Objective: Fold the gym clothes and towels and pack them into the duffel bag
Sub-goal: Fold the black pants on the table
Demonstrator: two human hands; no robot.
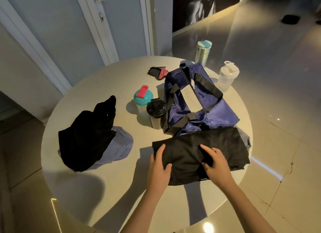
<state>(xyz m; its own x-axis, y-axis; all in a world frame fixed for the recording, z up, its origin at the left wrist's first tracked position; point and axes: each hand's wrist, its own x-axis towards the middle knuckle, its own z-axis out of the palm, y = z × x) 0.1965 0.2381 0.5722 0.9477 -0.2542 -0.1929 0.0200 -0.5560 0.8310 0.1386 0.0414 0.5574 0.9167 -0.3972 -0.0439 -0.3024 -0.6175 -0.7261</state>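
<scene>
Your left grip (160, 165) curls round the near-left edge of the folded black garment (217, 146), and your right grip (216, 165) pinches a crease in its matte, smooth cloth. Just beyond both, touching the garment, the shiny navy duffel bag (215, 109) lies with black webbing straps. Beyond your left grip stand a teal-lidded shaker (142, 98) and a black-lidded shaker (156, 111), side by side. Well to its left, crumpled black clothes (88, 137) lie heaped on a soft lavender towel (120, 146). The round, pale, smooth surface (121, 189) stands on glossy floor tiles (286, 102), with a white door (118, 24) behind.
</scene>
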